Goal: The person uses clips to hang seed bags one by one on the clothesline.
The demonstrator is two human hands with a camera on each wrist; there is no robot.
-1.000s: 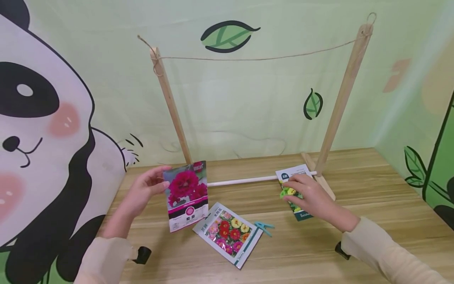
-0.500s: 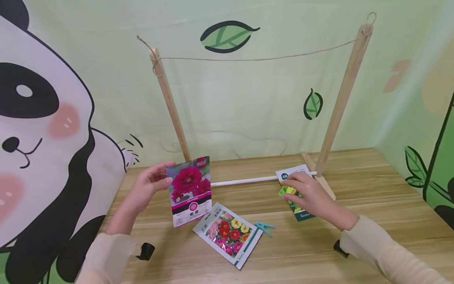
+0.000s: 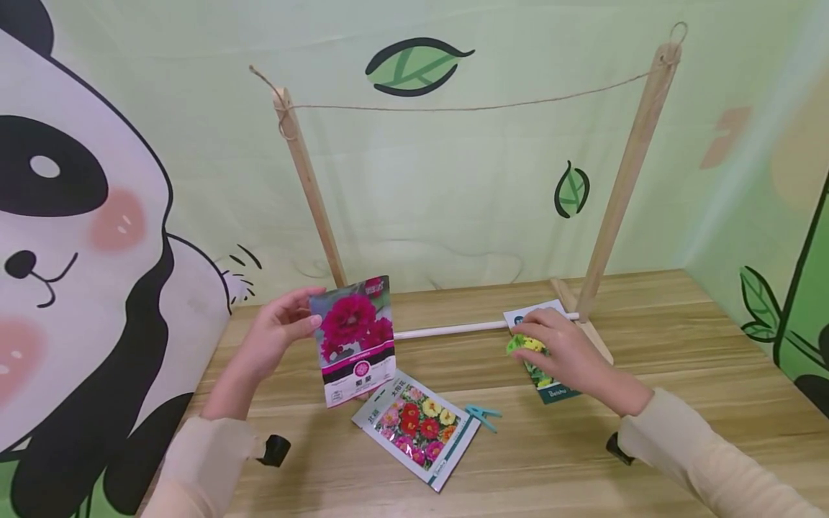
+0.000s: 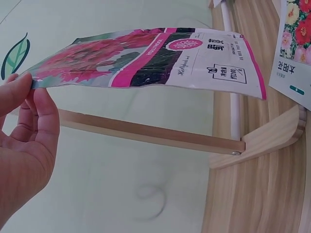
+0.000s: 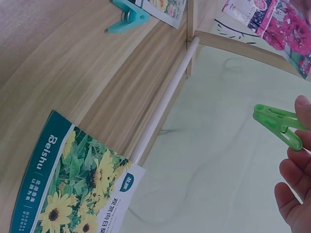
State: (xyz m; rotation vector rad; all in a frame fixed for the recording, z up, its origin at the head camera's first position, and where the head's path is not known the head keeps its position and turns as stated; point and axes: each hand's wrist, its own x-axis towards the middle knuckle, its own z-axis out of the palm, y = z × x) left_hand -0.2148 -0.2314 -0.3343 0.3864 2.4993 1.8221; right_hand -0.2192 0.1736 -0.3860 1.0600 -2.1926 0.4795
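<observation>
Left hand (image 3: 275, 334), left of centre: forearm rising from the bottom left of the frame in a pale sleeve (image 3: 201, 464), wrist turned inward; thumb in front and fingers behind, pinching the upper left edge of a magenta-flower packet (image 3: 352, 338).

Magenta-flower packet: left of centre, raised off the desk (image 3: 531, 467), printed face toward the head camera; in that view its lower edge overlaps the multicoloured-flower packet (image 3: 417, 432).

Right hand (image 3: 563, 352), right of centre: forearm reaching up and left from the bottom right corner, back of the hand uppermost; thumb and forefinger close together on a green clip (image 5: 277, 124), other fingers bent. In the right wrist view, the clip lies at the right edge, apart from any packet.

Sunflower packet (image 3: 553, 388): right of centre, beneath the right hand in the head view, its top end across a white rod (image 3: 453, 330).

Multicoloured-flower packet: lower centre, flat on the desk, set aslant. Blue clip (image 3: 482, 417): just beside its right edge.

Wooden posts, two: left (image 3: 314, 201) and right (image 3: 628, 187), leaning outward in the head view; twine (image 3: 453, 109) between their tops, across the upper frame.
</observation>
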